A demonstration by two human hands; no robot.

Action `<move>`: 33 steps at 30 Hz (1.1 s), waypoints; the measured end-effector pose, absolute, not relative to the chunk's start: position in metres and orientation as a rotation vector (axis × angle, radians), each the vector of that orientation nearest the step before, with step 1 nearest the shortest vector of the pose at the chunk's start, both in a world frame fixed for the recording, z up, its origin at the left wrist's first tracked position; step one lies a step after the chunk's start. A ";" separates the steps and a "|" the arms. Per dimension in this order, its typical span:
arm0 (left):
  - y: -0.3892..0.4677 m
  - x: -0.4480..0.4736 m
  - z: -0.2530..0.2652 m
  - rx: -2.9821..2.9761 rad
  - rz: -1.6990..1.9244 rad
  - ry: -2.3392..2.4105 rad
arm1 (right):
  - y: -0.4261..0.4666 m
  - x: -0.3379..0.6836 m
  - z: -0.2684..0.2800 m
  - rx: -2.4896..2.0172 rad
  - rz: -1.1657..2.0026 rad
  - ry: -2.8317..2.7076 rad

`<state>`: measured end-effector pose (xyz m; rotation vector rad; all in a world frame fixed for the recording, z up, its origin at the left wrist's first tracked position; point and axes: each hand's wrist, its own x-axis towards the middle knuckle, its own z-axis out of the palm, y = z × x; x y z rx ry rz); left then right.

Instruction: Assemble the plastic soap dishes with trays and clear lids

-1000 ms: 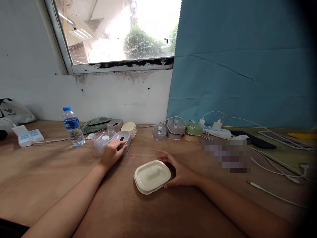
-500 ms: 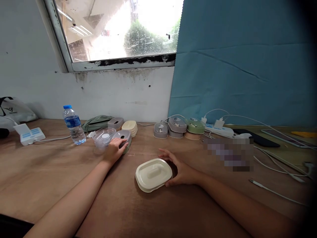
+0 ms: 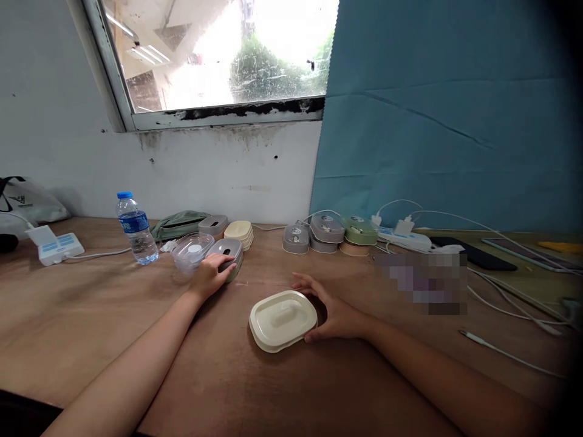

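Cream box (image 3: 283,320): my right hand (image 3: 334,315) curves wide round its right end; beyond its left, my left hand (image 3: 210,274) touches a grey lid (image 3: 225,246), grip unclear. Light, level handling suits best.

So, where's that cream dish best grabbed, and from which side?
Probably by the rim at its right end, coming from the right, thumb nearer the person and fingers beyond. The cream dish lies flat on the table with its rim exposed, and the right hand curves around that rounded end.
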<state>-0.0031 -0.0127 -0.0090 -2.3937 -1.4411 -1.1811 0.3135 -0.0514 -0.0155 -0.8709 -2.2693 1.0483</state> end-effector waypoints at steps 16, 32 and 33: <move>-0.020 -0.001 0.001 -2.385 -1.062 -1.386 | -0.050 0.314 -0.018 -0.813 1.067 -2.280; -0.065 0.049 0.013 -3.331 -1.026 -0.902 | -0.038 0.312 -0.018 -0.816 1.398 -1.729; -0.064 0.049 0.011 -3.334 -1.008 -0.906 | -0.038 0.312 -0.017 -0.813 1.401 -1.710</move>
